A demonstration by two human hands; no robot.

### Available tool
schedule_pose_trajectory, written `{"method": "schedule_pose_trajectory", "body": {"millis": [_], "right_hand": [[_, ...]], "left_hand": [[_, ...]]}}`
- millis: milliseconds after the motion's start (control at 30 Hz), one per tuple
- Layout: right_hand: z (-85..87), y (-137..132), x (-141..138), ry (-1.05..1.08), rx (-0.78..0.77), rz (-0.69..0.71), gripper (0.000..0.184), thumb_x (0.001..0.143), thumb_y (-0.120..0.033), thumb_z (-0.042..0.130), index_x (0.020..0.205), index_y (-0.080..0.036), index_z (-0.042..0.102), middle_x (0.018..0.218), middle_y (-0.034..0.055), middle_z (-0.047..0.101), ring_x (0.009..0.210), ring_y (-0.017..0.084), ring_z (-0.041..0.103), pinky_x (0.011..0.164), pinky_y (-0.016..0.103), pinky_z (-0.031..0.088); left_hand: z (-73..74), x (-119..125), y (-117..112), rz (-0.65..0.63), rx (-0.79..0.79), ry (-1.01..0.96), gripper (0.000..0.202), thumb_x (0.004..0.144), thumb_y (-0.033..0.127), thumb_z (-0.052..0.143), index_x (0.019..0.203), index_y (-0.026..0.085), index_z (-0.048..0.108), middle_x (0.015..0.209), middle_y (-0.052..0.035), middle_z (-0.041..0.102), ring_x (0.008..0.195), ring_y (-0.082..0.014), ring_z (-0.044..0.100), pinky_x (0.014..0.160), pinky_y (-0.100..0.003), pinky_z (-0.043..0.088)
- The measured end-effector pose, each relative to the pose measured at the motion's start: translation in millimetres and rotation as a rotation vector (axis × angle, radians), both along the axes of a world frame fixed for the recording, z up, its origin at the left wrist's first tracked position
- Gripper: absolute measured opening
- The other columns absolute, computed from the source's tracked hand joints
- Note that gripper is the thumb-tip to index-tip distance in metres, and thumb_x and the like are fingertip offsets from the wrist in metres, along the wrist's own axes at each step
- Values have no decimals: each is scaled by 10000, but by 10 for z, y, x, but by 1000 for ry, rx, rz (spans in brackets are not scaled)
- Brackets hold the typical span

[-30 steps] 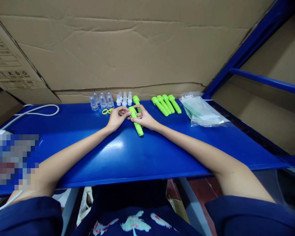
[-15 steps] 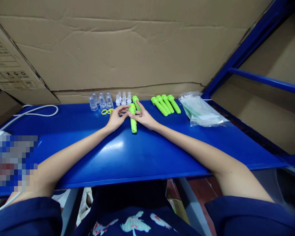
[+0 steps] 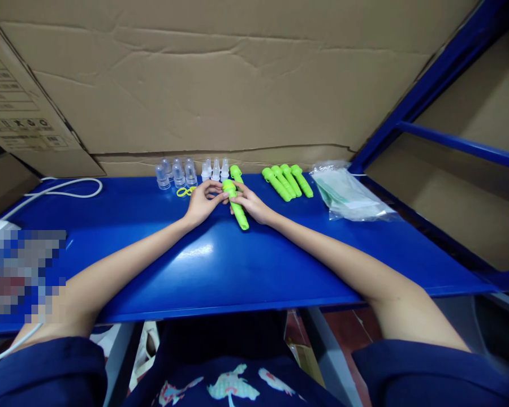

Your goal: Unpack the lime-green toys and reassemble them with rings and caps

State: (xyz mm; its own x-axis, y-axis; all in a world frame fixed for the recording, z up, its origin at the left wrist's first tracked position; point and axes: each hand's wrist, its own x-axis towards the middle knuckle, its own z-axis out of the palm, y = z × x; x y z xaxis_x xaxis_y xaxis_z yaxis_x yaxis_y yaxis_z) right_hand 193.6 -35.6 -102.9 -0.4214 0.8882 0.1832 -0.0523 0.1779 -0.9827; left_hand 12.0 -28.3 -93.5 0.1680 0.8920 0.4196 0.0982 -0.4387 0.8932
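Note:
Both hands hold one lime-green, ribbed flashlight-shaped tube [image 3: 239,215] with a wider head, above the middle of the blue table. My left hand [image 3: 203,202] pinches it near the head from the left. From the right, the fingers of my right hand [image 3: 253,204] are closed round its upper body. Another lime-green tube [image 3: 236,173] lies just behind, partly hidden. Yellow rings [image 3: 185,192] lie beside my left hand. Behind them stand several clear plastic cups [image 3: 178,174] and, to their right, smaller translucent cone-shaped caps [image 3: 216,169].
Several matching green tubes [image 3: 286,182] lie in a row at the back right, next to a clear plastic bag [image 3: 350,192] with pale contents. A white cable [image 3: 82,195] loops at the left. Cardboard [image 3: 220,85] walls the back; a blue metal frame [image 3: 462,144] stands right.
The held green tube has tilted, its lower end swinging to the right. My right index finger has come down from its raised position and closed in. The view has shifted slightly.

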Motion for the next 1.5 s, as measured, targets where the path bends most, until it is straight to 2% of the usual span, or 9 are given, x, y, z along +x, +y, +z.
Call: {"method": "schedule_pose_trajectory", "body": {"millis": [200,300,433,567,700,867,1267,1500], "right_hand": [[-23,-11,-27,-44,100,-17,840,711,-306,770,1406,-233,303,879,-17,623,666,129,606,606,273,562],[-23,-19,-20,-79,151,-9,769,736,-313,749,1370,-220,324,819,-41,606,621,114,581,582,262,532],[-7,-33,1,-115,160,-6,667,758,-305,719,1304,-203,349,804,-45,598,601,105,568,585,261,505],[6,-44,5,-124,152,-6,642,758,-297,705,1288,-197,356,807,-41,610,604,109,574,604,271,506],[-3,-36,-1,-139,149,-22,639,756,-291,680,1299,-188,359,802,-34,621,600,119,583,596,275,508],[-20,-16,1,-143,159,-28,642,747,-301,678,1294,-188,363,800,-29,619,608,124,586,602,277,510],[3,-30,4,-138,152,-11,605,726,-268,658,1254,-190,374,765,-44,622,585,120,573,599,273,501],[25,-51,4,-140,152,-10,604,720,-271,657,1240,-181,366,755,-47,621,583,123,586,599,277,499]], "left_hand": [[26,-6,-31,-25,-6,-52,390,665,374,844,934,143,680,949,-77,737,846,-153,693,862,-306,548],[47,-9,-57,-37,24,-50,366,687,388,827,927,141,701,959,-84,750,850,-163,698,887,-326,554],[87,-14,-96,-2,78,0,303,722,391,799,885,148,722,923,-75,761,834,-173,699,849,-321,549],[119,-19,-119,49,142,96,222,761,352,764,880,166,740,897,-55,765,821,-177,686,839,-323,517],[122,-25,-117,76,184,154,150,776,294,746,878,184,743,928,-53,760,877,-189,680,890,-332,503],[108,-30,-104,104,175,184,139,779,274,743,893,194,752,962,-52,764,922,-202,686,939,-353,491],[121,-26,-110,78,121,145,239,737,392,785,841,178,760,857,-48,764,777,-180,667,807,-325,521],[116,-25,-111,39,133,137,264,760,420,763,825,165,753,835,-51,759,772,-180,666,800,-320,519]]}}
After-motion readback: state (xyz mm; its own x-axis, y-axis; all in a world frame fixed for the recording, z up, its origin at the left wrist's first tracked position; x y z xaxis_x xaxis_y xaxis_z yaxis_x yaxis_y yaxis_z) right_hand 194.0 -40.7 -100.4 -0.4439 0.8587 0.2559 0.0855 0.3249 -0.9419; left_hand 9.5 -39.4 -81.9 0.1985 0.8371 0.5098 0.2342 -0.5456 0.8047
